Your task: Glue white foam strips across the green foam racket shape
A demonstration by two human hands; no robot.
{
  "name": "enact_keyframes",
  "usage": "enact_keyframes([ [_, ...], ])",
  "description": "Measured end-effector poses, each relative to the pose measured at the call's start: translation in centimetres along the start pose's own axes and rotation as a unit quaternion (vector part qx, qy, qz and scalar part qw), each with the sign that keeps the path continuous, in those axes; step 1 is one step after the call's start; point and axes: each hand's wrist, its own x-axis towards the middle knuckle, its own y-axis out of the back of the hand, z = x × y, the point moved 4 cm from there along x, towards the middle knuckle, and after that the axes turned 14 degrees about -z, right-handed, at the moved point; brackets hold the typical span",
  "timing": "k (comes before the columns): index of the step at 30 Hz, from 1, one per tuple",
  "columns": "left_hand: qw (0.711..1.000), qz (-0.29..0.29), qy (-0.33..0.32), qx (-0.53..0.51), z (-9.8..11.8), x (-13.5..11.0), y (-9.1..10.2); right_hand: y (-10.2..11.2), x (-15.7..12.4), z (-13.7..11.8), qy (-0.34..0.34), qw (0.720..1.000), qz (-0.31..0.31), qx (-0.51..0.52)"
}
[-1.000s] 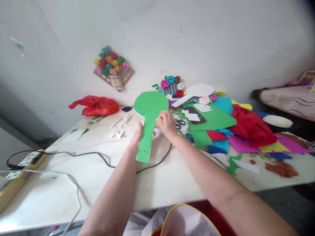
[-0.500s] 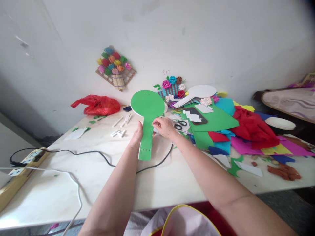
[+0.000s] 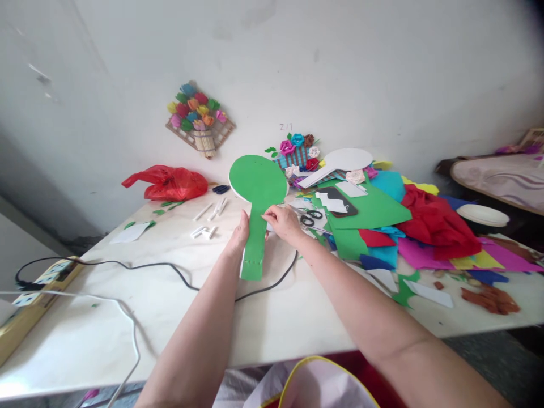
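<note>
Upright above the table stands a green paddle-shaped cutout (image 3: 258,180), round at the top with a straight handle; a white layer shows along its left edge. My left hand (image 3: 240,231) grips the handle from the left, thumb along the edge and the other fingers hidden behind. On the opposite side, my right hand (image 3: 284,222) pinches the handle's right edge just below the round part. Near the handle's lower end runs a row of small marks. Black-handled scissors (image 3: 311,217) lie just beyond my right hand.
A white paddle-shaped cutout (image 3: 351,157) rests on green sheets (image 3: 378,207) and coloured scraps at right. White sticks (image 3: 212,211) and a red plastic bag (image 3: 170,182) lie at left. A black cable (image 3: 174,265) crosses the table from a power strip (image 3: 46,283).
The green paddle-shaped cutout has shifted slightly to the right with my left hand. My right hand keeps its pinch at the handle's right edge.
</note>
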Motion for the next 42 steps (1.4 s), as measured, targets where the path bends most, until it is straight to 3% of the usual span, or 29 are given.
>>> enact_keyframes([
  [7, 0.998, -0.033, -0.017, -0.042, 0.2, -0.1, -0.5, 0.5, -0.1, -0.5, -0.003, 0.997, -0.033, -0.067],
  [15, 0.984, -0.074, 0.026, -0.158, -0.3, 0.1, -0.5, 0.5, -0.3, -0.9, 0.092, 0.986, -0.023, -0.136],
  [22, 0.968, -0.111, 0.038, -0.223, -0.4, -0.3, -0.9, 0.1, -0.4, -1.1, 0.139, 0.974, 0.023, -0.176],
  [26, 0.960, -0.136, 0.035, -0.241, -0.4, -0.5, -0.9, 0.2, -0.4, -0.3, 0.105, 0.978, 0.070, -0.164],
  [33, 0.967, -0.091, 0.025, -0.236, -0.2, -0.3, 0.0, 0.9, -0.5, 1.9, 0.006, 0.986, 0.150, -0.066],
  [38, 0.977, -0.019, 0.030, -0.211, 0.4, -0.5, 0.4, 0.8, -0.5, 1.4, 0.015, 0.986, 0.156, 0.049],
  [42, 0.983, -0.002, 0.021, -0.183, 0.7, -0.7, 0.3, 0.7, -0.5, 0.6, 0.044, 0.986, 0.123, 0.098],
])
